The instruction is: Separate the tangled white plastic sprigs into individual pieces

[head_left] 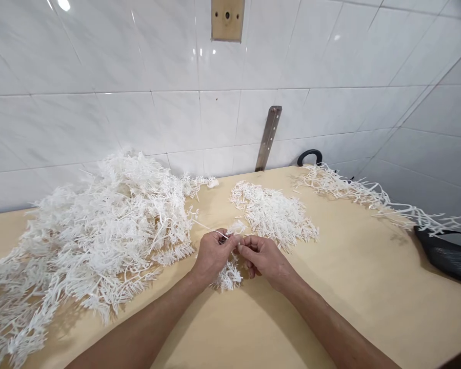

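Note:
My left hand [212, 259] is closed around a white plastic branch [229, 277], its thin stem sticking out to the upper left and feathery sprigs hanging below. Fingertips of my right hand [266, 260] are pinched together at the same branch, touching my left fingertips; a small white bit shows between them. To the left lies a big heap of white branching plastic foliage [115, 220]. Just beyond my right hand is a smaller pile of short white sprigs [274, 212].
Bare-looking white branched stems [353, 192] lie at the back right of the tan tabletop [349, 287]. A black object [451, 253] sits at the right edge, and a black curved handle [309, 156] near the wall. A perforated metal strip [268, 138] leans against the tiled wall [168, 118].

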Action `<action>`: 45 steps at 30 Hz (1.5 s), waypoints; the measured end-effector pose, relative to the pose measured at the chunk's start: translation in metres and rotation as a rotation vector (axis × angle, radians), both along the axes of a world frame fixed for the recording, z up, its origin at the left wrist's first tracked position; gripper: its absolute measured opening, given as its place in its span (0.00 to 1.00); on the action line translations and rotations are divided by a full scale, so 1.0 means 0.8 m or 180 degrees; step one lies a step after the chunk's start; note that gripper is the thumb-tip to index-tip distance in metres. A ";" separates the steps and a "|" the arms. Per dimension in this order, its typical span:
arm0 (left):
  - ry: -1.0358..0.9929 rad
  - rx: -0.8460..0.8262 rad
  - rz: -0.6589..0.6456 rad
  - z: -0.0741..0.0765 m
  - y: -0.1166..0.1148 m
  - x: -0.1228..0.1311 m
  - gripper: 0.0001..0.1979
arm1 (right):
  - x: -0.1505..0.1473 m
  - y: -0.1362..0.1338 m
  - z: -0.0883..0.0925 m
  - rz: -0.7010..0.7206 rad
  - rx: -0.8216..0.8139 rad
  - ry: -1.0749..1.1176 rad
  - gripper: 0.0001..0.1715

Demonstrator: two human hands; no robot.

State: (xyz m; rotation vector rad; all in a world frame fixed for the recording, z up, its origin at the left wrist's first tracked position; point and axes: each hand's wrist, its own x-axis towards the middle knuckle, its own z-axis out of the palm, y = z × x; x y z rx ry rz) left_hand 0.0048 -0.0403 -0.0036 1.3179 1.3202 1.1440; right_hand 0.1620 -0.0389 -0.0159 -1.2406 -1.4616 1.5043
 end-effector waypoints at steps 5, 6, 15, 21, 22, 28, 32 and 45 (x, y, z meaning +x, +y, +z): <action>-0.0011 -0.0036 0.0019 0.001 0.001 -0.001 0.16 | -0.001 0.000 -0.001 -0.0196 0.0100 -0.0117 0.18; 0.0006 -0.0040 0.0036 0.002 0.001 -0.001 0.16 | -0.001 0.000 -0.001 -0.0214 0.0124 -0.0154 0.18; 0.0041 -0.0092 0.0021 0.004 0.001 -0.001 0.18 | -0.002 0.000 -0.004 -0.0265 0.0157 -0.0212 0.20; 0.0121 -0.0152 -0.0032 0.004 0.002 -0.003 0.18 | -0.002 0.001 -0.005 -0.0228 0.0121 -0.0132 0.20; 0.0121 -0.0155 -0.0038 0.003 0.002 -0.003 0.18 | -0.002 0.001 -0.004 -0.0225 0.0126 -0.0135 0.20; 0.0177 -0.0072 -0.0096 -0.005 0.003 -0.002 0.17 | -0.004 0.000 -0.003 -0.0282 0.0294 -0.0396 0.15; 0.0145 0.0057 -0.0199 -0.002 -0.001 -0.002 0.16 | -0.004 0.000 -0.004 -0.0648 0.1206 -0.1276 0.10; 0.0070 -0.0186 -0.0477 0.001 -0.003 0.000 0.16 | 0.058 0.024 0.018 -0.1949 0.2402 -0.1843 0.18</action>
